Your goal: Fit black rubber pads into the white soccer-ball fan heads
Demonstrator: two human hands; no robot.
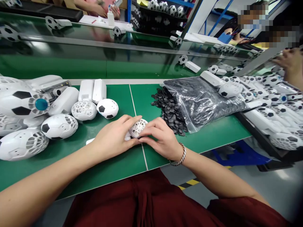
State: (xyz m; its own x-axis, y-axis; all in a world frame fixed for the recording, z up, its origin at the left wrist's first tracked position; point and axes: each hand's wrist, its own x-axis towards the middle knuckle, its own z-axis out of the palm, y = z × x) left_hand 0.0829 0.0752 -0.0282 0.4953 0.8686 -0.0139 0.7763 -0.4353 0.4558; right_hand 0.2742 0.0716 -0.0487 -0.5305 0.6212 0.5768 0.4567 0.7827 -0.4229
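Observation:
Both my hands meet over the green worktop around a white football-shaped housing (138,127) with a slotted grille facing up. My left hand (115,135) wraps its left side, thumb below and fingers above, hiding much of the body. On the right side, my right hand (163,137) has its thumb and fingertips closed against the housing's edge; whether a small part is between them is hidden. A white end (90,141) shows beyond my left wrist. Right of my hands lies a heap of small black patches (174,115), spilling from a clear plastic bag (203,99).
White football-shaped units (60,126) crowd the left, some with black patches. More units fill a black tray (276,151) at the right. Behind runs a glossy green conveyor (90,52) carrying several units. Co-workers' hands (292,64) show at the right and far side.

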